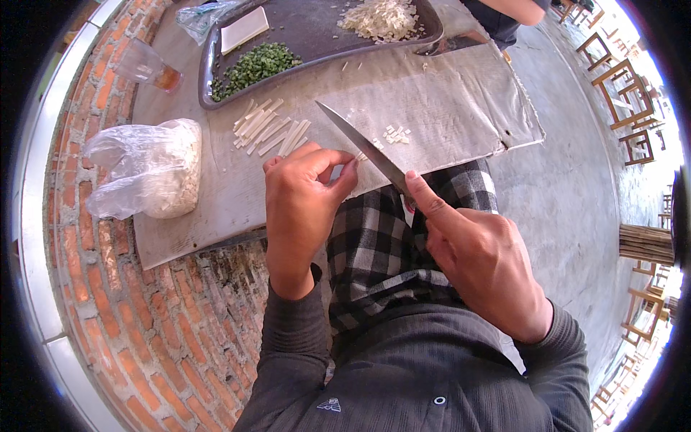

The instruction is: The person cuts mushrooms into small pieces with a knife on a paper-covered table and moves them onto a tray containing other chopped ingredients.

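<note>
My right hand (469,243) grips a kitchen knife (367,146), index finger along the spine, the blade slanting up and to the left. My left hand (313,189) rests at the near edge of the covered table, thumb and index finger pinching thin pale strips beside the blade. Small cut pale pieces (397,135) lie right of the blade. Left of it, above my left hand, is a loose group of pale strips (262,127). What my other left fingers touch is hidden.
A dark tray (324,56) holds chopped green pieces (259,65), a pale block (244,31) and pale flakes (380,20). Left are a tied plastic bag (167,167), a plastic cup (148,70) and a brick wall (156,324). Another person's arm (518,9) shows beyond the table.
</note>
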Motion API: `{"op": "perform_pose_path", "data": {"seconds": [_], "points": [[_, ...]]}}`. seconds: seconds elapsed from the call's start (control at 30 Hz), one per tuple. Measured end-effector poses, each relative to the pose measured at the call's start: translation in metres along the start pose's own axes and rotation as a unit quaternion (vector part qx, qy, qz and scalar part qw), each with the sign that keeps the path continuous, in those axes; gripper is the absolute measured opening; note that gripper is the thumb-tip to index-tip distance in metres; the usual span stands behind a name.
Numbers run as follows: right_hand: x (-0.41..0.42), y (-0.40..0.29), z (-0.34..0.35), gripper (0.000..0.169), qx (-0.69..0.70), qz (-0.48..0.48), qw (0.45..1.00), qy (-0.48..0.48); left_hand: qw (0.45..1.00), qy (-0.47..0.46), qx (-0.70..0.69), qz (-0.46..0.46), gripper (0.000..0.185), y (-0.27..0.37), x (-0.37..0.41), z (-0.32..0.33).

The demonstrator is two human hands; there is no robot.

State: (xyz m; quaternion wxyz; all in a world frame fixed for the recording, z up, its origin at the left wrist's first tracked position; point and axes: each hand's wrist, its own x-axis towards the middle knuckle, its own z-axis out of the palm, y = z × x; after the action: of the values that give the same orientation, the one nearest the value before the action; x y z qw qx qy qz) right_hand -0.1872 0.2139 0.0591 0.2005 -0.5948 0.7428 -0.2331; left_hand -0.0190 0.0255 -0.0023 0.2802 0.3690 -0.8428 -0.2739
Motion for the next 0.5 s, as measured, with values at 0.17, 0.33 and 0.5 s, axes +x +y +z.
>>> {"op": "perform_pose_path", "data": {"seconds": [0.17,0.33,0.5], "points": [[0.000,-0.002,0.001,0.078,0.003,0.006,1.000,-0.009,1.000,-0.008,-0.002,-0.002,0.016,0.000,0.000,-0.001],[0.001,-0.004,0.001,0.078,-0.020,0.007,0.999,-0.025,0.999,0.015,-0.003,0.039,0.013,-0.002,0.001,0.001],[0.010,-0.008,0.006,0.076,-0.047,-0.019,0.999,-0.018,1.000,-0.017,0.000,0.000,0.013,0.001,0.002,-0.001]]}}
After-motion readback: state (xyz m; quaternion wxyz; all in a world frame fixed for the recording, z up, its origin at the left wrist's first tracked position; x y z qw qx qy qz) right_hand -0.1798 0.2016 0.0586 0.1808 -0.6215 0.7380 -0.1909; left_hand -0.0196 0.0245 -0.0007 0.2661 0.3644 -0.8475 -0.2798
